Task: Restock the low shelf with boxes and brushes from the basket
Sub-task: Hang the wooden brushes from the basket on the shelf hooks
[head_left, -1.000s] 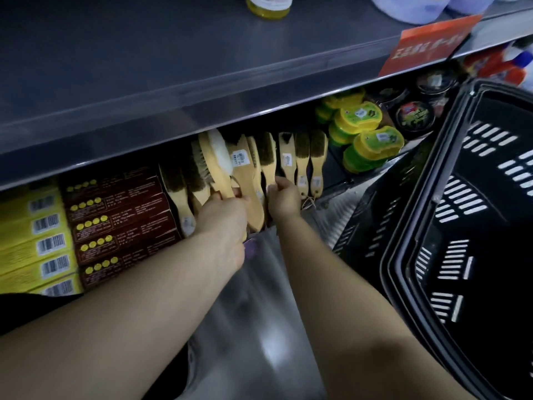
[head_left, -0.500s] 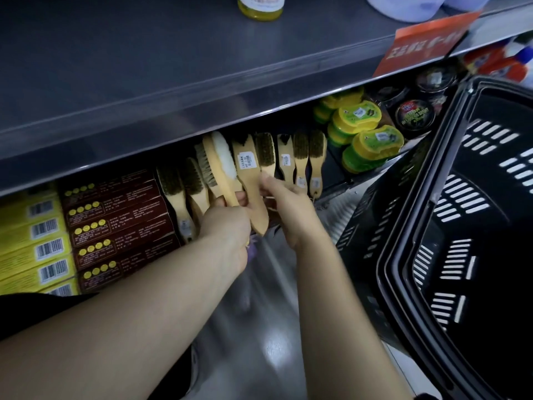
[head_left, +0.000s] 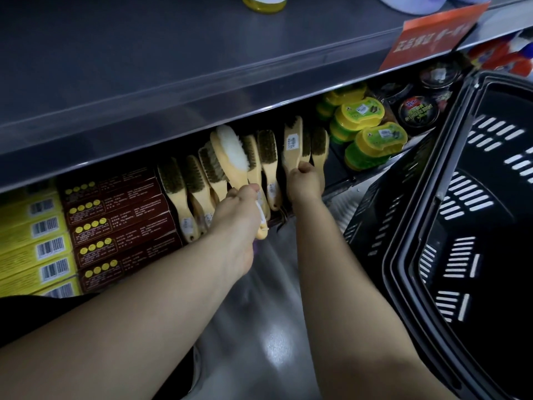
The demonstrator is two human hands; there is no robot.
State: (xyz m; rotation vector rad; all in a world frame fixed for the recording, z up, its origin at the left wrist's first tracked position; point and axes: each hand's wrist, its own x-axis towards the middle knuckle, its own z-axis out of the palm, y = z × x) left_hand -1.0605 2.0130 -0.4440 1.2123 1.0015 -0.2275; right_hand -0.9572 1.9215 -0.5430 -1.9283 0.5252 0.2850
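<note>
Several wooden brushes [head_left: 269, 163] with dark bristles stand in a row on the low shelf [head_left: 337, 192]. My left hand [head_left: 236, 209] grips the handle of a white-bristled brush [head_left: 232, 153], which leans against the row's middle. My right hand [head_left: 305, 181] pinches the handle of a labelled wooden brush [head_left: 292, 142], held upright among the brushes at the row's right end. Brown boxes [head_left: 115, 220] and yellow boxes [head_left: 34, 241] are stacked to the left. The black basket [head_left: 432, 197] stands at the right, its visible inside dark and bare.
The grey upper shelf [head_left: 202, 53] overhangs the low shelf, with a red price sign [head_left: 429, 36] on its edge. Green-and-yellow tubs [head_left: 372, 140] and black tins [head_left: 418, 111] sit right of the brushes. Shiny floor [head_left: 265, 327] lies between my arms.
My right hand took the labelled brush from beside my left hand and carried it right, into the row's right end. My left hand keeps its hold on the white-bristled brush.
</note>
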